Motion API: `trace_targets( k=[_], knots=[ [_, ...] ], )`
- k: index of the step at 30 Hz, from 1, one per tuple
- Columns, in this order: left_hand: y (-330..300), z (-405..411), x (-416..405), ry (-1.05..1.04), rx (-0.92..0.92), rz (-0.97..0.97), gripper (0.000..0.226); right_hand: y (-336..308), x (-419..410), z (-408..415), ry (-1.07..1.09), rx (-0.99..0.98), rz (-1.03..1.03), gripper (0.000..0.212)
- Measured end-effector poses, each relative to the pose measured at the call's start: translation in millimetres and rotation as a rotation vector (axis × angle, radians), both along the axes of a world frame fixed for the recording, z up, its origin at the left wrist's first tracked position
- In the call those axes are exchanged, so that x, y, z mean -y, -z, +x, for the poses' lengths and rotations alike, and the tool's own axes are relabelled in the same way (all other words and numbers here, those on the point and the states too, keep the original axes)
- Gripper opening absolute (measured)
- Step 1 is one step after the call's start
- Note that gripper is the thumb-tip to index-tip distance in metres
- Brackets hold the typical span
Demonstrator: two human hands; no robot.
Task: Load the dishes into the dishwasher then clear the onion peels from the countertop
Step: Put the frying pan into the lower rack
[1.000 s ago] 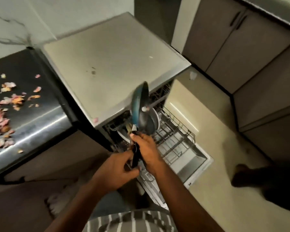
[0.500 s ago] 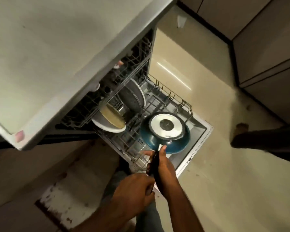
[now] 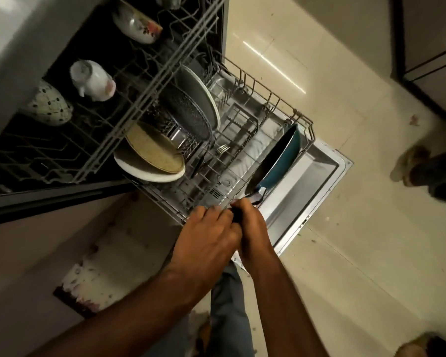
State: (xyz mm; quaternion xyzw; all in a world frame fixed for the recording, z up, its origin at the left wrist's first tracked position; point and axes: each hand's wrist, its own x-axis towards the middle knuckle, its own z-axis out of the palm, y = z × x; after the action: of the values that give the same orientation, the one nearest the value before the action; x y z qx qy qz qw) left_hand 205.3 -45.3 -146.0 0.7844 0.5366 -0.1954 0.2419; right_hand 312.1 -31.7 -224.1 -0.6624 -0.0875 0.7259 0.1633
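Dim, warm light leaves the dishwasher (image 3: 62,150) interior nearly black, while a bright streak of glare lies on the glossy floor (image 3: 273,65), motion blur softens the hands and the cups in the upper rack (image 3: 150,81), and wide-angle distortion bends lines at the edges.

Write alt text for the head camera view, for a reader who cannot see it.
Seen from above, a person's left hand and right hand grip the black handle of a teal frying pan, setting it on edge at the front of the pulled-out lower dishwasher rack. Plates stand further back; cups sit on the upper rack.
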Motion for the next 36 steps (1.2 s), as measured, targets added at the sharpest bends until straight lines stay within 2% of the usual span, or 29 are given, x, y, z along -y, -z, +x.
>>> trace_targets(
  k=[4,6,8,11,15,19,24,30,33,36],
  knots=[
    [10,10,-8,0.018,0.006,-0.039,0.038,12,-12,1,0.421,-0.319,-0.053,0.016],
    [22,11,-9,-0.039,0.059,-0.074,0.04,26,-17,4,0.483,-0.362,-0.066,0.018],
    [37,9,-9,-0.181,0.156,-0.13,0.036,41,-20,3,0.442,-0.303,-0.054,0.024],
    [54,3,-5,-0.437,0.328,-0.259,0.015,56,-23,-1,0.331,-0.148,0.0,0.037],
    [78,-6,2,-0.648,0.431,-0.351,0.015,72,-22,-7,0.311,0.033,0.064,0.039],
    [96,-10,3,-0.686,0.413,-0.366,0.014,79,-17,-16,0.305,0.166,0.136,0.028],
    [108,-14,0,-0.698,0.396,-0.341,0.012,89,-21,-26,0.252,0.247,0.135,0.025],
    [115,-20,-2,-0.726,0.439,-0.345,0.029,101,-19,-35,0.191,0.398,0.157,0.029],
    [118,-23,1,-0.679,0.451,-0.356,0.031,103,-12,-38,0.146,0.542,0.215,0.031],
    [121,-26,5,-0.657,0.457,-0.365,0.034,105,-6,-38,0.137,0.596,0.269,0.026]
  ],
)
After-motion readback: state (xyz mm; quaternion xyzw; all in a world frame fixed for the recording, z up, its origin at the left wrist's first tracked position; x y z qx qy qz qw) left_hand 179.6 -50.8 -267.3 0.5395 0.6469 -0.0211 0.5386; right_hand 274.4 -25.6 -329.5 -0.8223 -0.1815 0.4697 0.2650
